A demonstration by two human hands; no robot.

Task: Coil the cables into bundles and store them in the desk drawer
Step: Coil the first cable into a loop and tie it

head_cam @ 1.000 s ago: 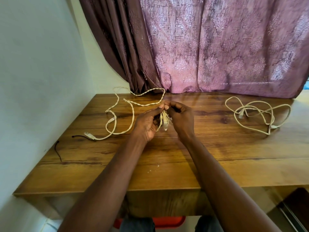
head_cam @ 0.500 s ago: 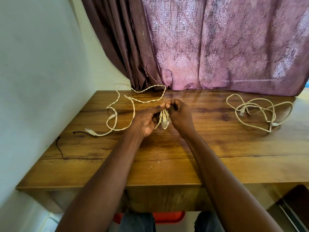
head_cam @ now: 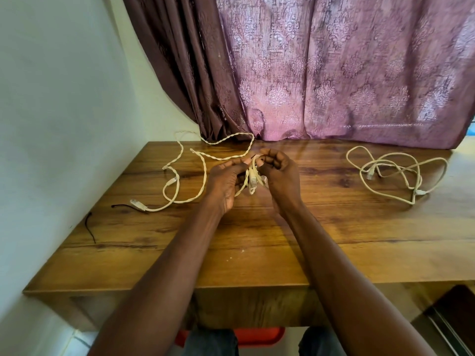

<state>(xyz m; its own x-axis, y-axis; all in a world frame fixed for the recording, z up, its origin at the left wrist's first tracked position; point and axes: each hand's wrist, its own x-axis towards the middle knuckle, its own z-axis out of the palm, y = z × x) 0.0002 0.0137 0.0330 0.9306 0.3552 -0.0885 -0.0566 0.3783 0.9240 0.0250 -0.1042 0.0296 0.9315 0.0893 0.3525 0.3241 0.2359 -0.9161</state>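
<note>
A cream twisted cable (head_cam: 203, 173) lies in loose loops on the left half of the wooden desk (head_cam: 257, 242), one plug end (head_cam: 137, 203) pointing toward the wall. My left hand (head_cam: 226, 183) and my right hand (head_cam: 279, 176) meet above the desk's middle, both pinching a small folded bunch of that cable (head_cam: 253, 179) with a connector hanging down between them. A second cream cable (head_cam: 395, 173) rests in a loose tangle at the right, untouched. The drawer front (head_cam: 257, 307) sits shut under the desk edge.
Two short black ties lie near the left edge, one (head_cam: 90, 227) by the wall and one (head_cam: 123, 206) beside the plug. A purple patterned curtain (head_cam: 321, 73) hangs behind the desk. A white wall (head_cam: 51, 124) borders the left side. A red seat (head_cam: 257, 335) shows below.
My hands have stayed together on the bunch, fingers shifting slightly around it. The view has tilted a little; the cables on the desk have not moved.
</note>
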